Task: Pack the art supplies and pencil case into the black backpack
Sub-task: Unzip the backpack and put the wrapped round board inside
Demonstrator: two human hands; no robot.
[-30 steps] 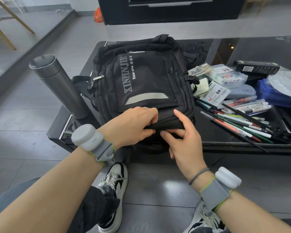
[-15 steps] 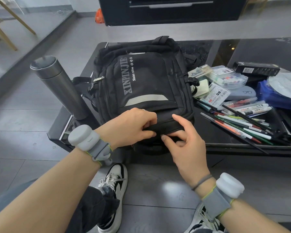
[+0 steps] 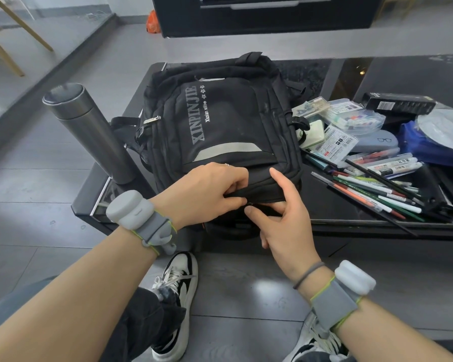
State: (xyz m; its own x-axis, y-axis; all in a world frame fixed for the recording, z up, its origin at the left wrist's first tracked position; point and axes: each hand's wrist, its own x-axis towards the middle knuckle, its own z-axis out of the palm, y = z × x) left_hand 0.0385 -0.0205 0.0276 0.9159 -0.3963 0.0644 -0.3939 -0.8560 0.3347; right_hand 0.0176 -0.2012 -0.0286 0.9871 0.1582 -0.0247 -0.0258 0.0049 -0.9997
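Little is shifting: left hand [image 3: 207, 194] pinching black backpack [image 3: 220, 126] fabric, right hand [image 3: 283, 218] pinching zipper pull [image 3: 249, 203]; fabric risks snagging.

One camera sits on my head. It looks forward and down, close over my hands [image 3: 246, 205] at the table [image 3: 377, 226] edge.

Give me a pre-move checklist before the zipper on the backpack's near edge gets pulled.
1. Backpack lies flat on the table: ok.
2. Left hand grips the fabric at the near edge: ok.
3. Right hand pinches the zipper pull: cannot tell, the fingers hide most of it.
4. Pocket open: not ok, no opening shows yet.
5. Pens within reach to the right of the backpack: ok.
6. Bottle stands apart from both hands: ok.
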